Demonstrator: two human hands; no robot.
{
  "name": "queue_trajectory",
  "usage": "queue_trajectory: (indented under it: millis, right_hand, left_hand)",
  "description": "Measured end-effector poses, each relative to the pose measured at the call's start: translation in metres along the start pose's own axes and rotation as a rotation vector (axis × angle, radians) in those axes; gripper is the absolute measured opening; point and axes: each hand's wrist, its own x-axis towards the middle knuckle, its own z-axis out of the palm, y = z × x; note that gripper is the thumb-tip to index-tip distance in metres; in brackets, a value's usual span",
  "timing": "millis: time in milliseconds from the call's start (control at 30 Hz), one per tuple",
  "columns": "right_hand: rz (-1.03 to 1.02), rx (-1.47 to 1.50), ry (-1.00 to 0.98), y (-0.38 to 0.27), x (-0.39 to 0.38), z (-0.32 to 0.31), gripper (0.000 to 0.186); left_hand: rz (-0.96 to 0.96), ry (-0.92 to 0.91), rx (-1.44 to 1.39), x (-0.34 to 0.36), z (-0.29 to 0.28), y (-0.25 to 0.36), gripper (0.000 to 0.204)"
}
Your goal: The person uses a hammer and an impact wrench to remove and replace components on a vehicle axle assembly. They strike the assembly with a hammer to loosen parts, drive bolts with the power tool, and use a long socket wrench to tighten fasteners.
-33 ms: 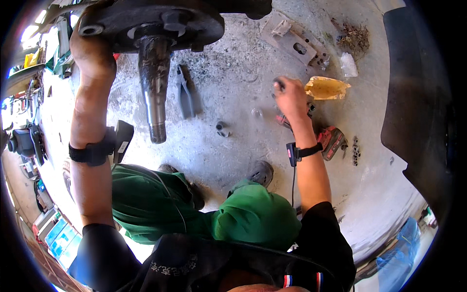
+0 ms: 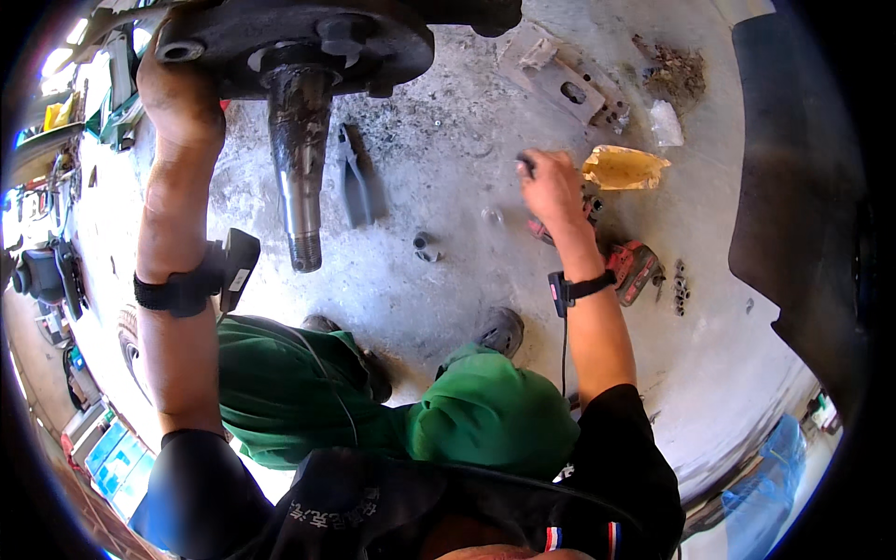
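Note:
A dark, greasy steering knuckle (image 2: pixel 392 51) fills the upper left, its bare spindle (image 2: pixel 301 177) pointing toward me and ending in a thread. My left hand (image 2: pixel 177 107) is up against the knuckle's left side; its fingers are hidden behind the metal. Out over the floor to the right, my right hand (image 2: pixel 553 187) is closed round a small dark object (image 2: pixel 526 165) whose kind I cannot make out. Below that hand and partly under its forearm lies a red and black cordless power tool (image 2: pixel 633 271). A torn yellow wrapper (image 2: pixel 625 168) lies to the right of the hand.
Pliers (image 2: pixel 355 182) with grey handles lie on the concrete floor, near small metal parts (image 2: pixel 425 245). More small parts (image 2: pixel 681 287) form a row at right. Beyond are a flat metal piece (image 2: pixel 560 82) and white plastic (image 2: pixel 665 123). A large dark panel (image 2: pixel 793 177) borders the right.
My right hand has shifted slightly to the left with the small dark object in it. My left hand stays at the knuckle.

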Motion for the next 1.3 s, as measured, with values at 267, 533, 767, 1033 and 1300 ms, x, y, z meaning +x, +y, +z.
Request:
queue_trajectory:
  millis: [267, 533, 767, 1033, 1300]
  right_hand:
    - [0.012, -0.161, -0.094, -0.012, 0.004, 0.029, 0.014]
    - [0.144, 0.004, -0.058, -0.025, 0.0, 0.028, 0.02]
    - [0.116, 0.487, 0.277, -0.054, 0.023, -0.022, 0.018]
    - [-0.061, 0.623, 0.621, -0.087, 0.093, -0.085, 0.012]
    - [-0.097, 0.631, 0.57, -0.094, 0.102, -0.094, 0.011]
  left_hand:
    - [-0.37, 0.024, -0.565, 0.001, 0.0, -0.011, 0.031]
    - [-0.242, -0.035, -0.149, -0.003, 0.005, 0.026, 0.032]
    - [-0.17, 0.013, -0.039, -0.005, 0.005, 0.026, 0.049]
    - [-0.095, 0.052, -0.078, -0.003, 0.004, 0.023, 0.032]
    - [-0.085, 0.064, -0.091, -0.004, 0.002, 0.015, 0.028]
